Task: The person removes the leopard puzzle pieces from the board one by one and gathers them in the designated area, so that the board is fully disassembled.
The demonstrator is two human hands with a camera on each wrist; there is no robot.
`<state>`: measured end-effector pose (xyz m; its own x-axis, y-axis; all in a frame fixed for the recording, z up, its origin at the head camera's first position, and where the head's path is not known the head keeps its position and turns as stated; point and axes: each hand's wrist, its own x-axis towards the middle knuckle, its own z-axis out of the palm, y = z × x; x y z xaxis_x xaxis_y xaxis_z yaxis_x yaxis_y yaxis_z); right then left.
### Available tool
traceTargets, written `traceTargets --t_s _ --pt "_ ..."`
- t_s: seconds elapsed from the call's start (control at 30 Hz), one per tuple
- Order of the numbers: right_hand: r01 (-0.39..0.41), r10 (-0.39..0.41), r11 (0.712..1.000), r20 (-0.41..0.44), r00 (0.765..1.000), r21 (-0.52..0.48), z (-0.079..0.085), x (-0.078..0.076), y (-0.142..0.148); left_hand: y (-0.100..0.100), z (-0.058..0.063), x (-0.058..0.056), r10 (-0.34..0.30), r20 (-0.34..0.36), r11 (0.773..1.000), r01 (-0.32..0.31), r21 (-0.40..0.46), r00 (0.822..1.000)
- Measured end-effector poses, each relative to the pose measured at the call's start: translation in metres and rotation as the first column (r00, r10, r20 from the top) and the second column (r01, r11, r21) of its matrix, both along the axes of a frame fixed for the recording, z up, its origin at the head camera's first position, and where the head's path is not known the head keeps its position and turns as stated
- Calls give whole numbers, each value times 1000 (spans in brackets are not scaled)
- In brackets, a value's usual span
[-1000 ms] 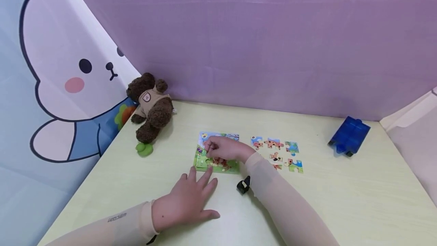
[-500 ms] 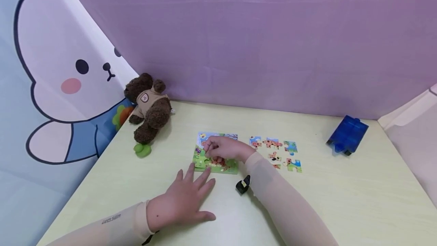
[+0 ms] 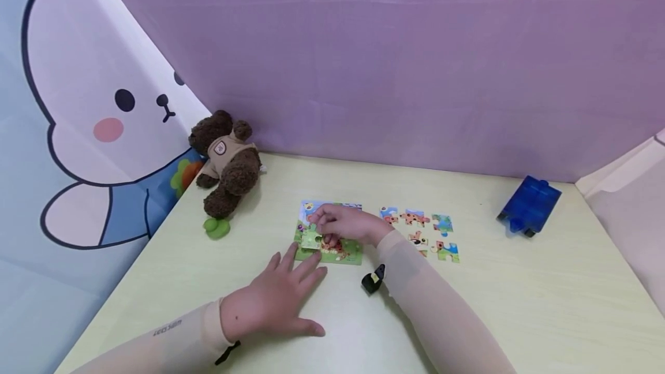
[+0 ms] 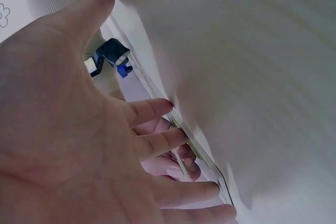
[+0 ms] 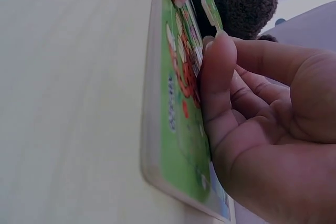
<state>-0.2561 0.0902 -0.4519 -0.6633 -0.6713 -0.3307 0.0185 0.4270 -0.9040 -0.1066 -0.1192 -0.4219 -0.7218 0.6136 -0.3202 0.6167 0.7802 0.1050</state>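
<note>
My right hand (image 3: 345,225) pinches a green puzzle piece (image 3: 312,238) between thumb and fingers over the left part of a puzzle board (image 3: 353,254). In the right wrist view that puzzle piece (image 5: 211,4) stands tilted, raised off the board's printed face. With fingers spread and straight, my left hand (image 3: 277,305) reaches from the front; its fingertips touch the board's near left edge. The left wrist view shows the palm of the left hand (image 4: 79,114), with nothing in it. My right hand covers the board's middle.
Several loose puzzle pieces (image 3: 414,218) lie right of the board, partly hidden by the right wrist. A green toy duck (image 3: 217,228) and a brown teddy bear (image 3: 228,160) are at the left. Toward the back right stands a blue plastic object (image 3: 531,205).
The green puzzle piece, earlier low at the board's near left corner, is now lifted and tilted in my right hand. My left hand has barely shifted and still touches the edge.
</note>
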Motion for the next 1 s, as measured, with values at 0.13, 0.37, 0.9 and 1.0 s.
traceTargets --t_s 0.13,0.37,0.9,1.0 --pt "17 -15 999 46 999 -34 1 1 1 -2 -1 -2 3 17 1000 -3 13 1000" --pt "59 -55 997 75 996 -53 1 2 3 -2 -3 -4 4 9 1000 -5 12 1000" --pt "65 -65 997 -5 998 -37 0 6 2 0 -1 -4 -5 -12 1000 5 19 1000" --pt "72 -73 996 -6 997 -55 2 8 4 0 0 -4 -6 -7 1000 6 17 1000"
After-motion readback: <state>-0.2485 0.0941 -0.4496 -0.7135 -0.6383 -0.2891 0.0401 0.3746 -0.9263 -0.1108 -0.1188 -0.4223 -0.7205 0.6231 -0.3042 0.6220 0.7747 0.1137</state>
